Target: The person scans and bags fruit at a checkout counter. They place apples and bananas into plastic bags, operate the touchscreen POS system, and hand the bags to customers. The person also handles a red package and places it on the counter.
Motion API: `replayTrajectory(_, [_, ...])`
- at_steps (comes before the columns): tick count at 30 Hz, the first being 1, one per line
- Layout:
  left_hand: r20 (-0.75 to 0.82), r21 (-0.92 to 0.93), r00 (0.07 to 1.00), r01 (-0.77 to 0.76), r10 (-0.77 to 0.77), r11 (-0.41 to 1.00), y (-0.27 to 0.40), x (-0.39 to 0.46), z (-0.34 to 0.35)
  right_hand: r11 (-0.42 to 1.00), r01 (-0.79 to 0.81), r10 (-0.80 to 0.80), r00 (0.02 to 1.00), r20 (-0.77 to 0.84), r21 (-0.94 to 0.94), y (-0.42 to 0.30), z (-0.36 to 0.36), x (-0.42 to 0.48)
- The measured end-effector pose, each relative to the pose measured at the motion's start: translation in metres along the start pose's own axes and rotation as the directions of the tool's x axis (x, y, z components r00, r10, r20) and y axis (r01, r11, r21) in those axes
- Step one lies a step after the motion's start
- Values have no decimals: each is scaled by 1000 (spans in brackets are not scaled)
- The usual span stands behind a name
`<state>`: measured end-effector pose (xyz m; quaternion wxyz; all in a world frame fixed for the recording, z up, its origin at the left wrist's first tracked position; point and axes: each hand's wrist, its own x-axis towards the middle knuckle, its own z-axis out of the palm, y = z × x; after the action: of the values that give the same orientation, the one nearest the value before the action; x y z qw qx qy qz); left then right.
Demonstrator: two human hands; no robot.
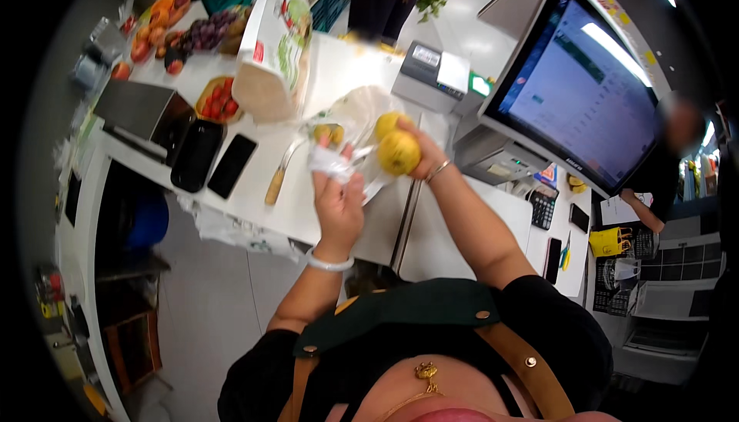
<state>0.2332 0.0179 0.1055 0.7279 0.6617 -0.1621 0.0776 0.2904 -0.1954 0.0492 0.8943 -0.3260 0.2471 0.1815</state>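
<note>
My left hand (340, 191) grips the gathered edge of a thin clear plastic bag (361, 107) above the white counter. Two yellow round fruits (399, 152) are in my right hand (426, 150), close to the bag's right side. Smaller yellowish fruits (329, 132) show at the bag's left, just beyond my left fingers; whether they lie inside it I cannot tell. A curved metal tool with a wooden handle (275, 186) lies left of my left hand. Beyond the bag stands a large printed carrier bag (276, 52).
A black phone (232, 165) and a black case (198, 155) lie at the left, near a basket of red tomatoes (219, 100). A label printer (431, 75) and a large monitor (574, 87) stand at the right, with a calculator (542, 207) below. Other people stand across the counter and at far right.
</note>
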Motion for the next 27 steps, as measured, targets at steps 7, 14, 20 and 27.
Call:
replayTrajectory(7, [34,1,997,-74,74,997,-3,0,1,987,-74,46,980,195,143,4,40,-23])
replayTrajectory(14, [-39,77,993,-111,114,991,-9,0,-23,910,-388,270,820,505,145,44,68,-64])
replayTrajectory(20, [107,212,990,-113,92,971,-11,-12,-33,901,-422,355,852,384,103,61,69,-12])
replayTrajectory(27, [36,43,998,-46,45,998,-7,-20,-36,967,-237,248,960,126,-96,14,74,64])
